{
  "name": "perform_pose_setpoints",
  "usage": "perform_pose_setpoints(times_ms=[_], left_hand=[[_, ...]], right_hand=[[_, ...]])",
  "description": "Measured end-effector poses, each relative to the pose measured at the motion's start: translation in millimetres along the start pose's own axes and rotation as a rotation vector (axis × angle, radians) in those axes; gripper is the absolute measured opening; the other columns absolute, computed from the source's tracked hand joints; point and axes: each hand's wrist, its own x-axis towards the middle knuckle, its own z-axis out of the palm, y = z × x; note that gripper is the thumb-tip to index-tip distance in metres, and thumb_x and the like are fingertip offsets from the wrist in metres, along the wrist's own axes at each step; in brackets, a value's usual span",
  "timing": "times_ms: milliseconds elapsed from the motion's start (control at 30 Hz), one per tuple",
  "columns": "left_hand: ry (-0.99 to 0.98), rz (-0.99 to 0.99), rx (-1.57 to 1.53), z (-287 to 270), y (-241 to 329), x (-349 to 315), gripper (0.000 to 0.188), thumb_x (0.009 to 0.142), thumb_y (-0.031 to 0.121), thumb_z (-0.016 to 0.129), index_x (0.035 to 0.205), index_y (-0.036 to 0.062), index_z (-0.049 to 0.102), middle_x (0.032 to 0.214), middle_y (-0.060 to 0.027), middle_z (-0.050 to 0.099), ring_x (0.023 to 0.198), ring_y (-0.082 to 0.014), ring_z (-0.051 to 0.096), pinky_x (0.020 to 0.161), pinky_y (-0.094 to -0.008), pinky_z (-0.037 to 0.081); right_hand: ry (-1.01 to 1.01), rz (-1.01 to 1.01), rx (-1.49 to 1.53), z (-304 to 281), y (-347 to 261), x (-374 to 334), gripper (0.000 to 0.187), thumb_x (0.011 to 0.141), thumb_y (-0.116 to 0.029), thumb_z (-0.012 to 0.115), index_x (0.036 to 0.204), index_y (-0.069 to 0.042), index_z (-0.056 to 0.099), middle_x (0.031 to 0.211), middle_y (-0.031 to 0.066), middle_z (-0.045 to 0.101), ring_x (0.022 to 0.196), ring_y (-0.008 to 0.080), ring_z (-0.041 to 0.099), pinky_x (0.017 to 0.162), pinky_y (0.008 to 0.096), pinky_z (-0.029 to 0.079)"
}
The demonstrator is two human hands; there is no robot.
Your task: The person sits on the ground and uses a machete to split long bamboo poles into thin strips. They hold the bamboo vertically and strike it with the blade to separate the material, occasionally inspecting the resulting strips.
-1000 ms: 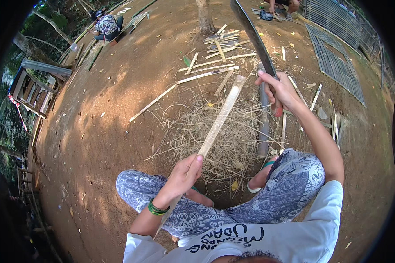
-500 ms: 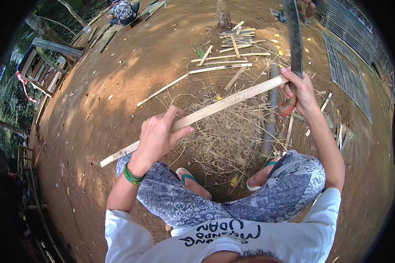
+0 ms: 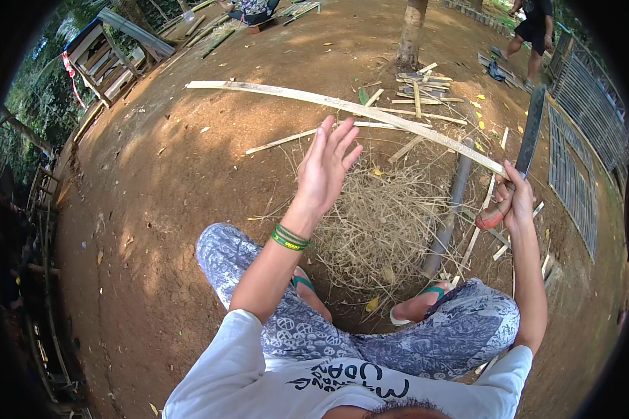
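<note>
My right hand [image 3: 518, 199] grips a machete [image 3: 531, 136] by its reddish-brown handle, the dark blade pointing up and away. Between thumb and fingers, that same hand pinches one end of a long pale bamboo strip [image 3: 286, 92]. The strip runs off to the far left, over the ground. My left hand [image 3: 323, 167], with a green band on the wrist, is open, its fingers spread just on the near side of the strip's middle. It appears to hold nothing. Below both hands lies a heap of thin bamboo shavings [image 3: 377, 223] in front of my feet.
A grey pole [image 3: 449, 216] lies right of the shavings. More cut strips [image 3: 426, 91] are stacked by a tree trunk [image 3: 412, 35]. Slatted bamboo panels [image 3: 573, 181] lie at the right. One person [image 3: 534, 28] stands at the far right; another [image 3: 255, 10] sits at the back.
The bamboo strip's free end has swung from near left to far left. My left hand has come off it and opened. My right hand, with the machete, has moved nearer and rightward.
</note>
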Motion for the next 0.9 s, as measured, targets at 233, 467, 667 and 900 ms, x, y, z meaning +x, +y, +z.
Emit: perform_pose_setpoints(times_ms=[233, 467, 667, 900], left_hand=[[0.115, 0.067, 0.142, 22, -9, 54, 0.044, 0.106, 0.020, 0.050, 0.145, 0.0009, 0.042, 0.131, -0.0165, 0.056, 0.125, -0.0279, 0.054, 0.107, -0.0423, 0.049], [0.175, 0.046, -0.064, 83, -24, 81, 0.021, 0.106, 0.018, 0.039, 0.102, 0.0054, 0.055, 0.098, -0.0103, 0.060, 0.096, -0.0284, 0.059, 0.100, -0.0433, 0.050], [0.103, -0.048, -0.267, 124, -55, 133, 0.033, 0.109, 0.029, 0.032, 0.080, 0.0121, 0.033, 0.064, -0.0077, 0.042, 0.063, -0.0211, 0.047, 0.074, -0.0469, 0.051], [0.008, -0.300, 0.274, 238, -112, 83, 0.060, 0.108, 0.049, 0.033, 0.134, -0.0043, 0.042, 0.106, -0.0150, 0.056, 0.106, -0.0233, 0.054, 0.098, -0.0438, 0.045]], right_hand=[[-0.110, 0.059, -0.171, -19, 11, -8, 0.026, 0.092, -0.023, 0.073, 0.104, -0.005, 0.058, 0.078, 0.0072, 0.068, 0.046, 0.0053, 0.047, 0.042, 0.0221, 0.038], [-0.198, 0.134, -0.254, -39, -1, -14, 0.024, 0.090, -0.021, 0.075, 0.097, -0.004, 0.059, 0.075, 0.0052, 0.066, 0.046, 0.0035, 0.047, 0.040, 0.0197, 0.036], [-0.045, 0.084, -0.130, -57, -18, -27, 0.026, 0.088, -0.025, 0.077, 0.095, -0.007, 0.061, 0.076, 0.0023, 0.065, 0.045, 0.0026, 0.046, 0.040, 0.0200, 0.038], [0.279, -0.048, 0.215, -146, 18, -111, 0.030, 0.089, -0.018, 0.076, 0.110, -0.006, 0.059, 0.090, 0.0061, 0.067, 0.052, 0.0031, 0.047, 0.046, 0.0196, 0.042]])
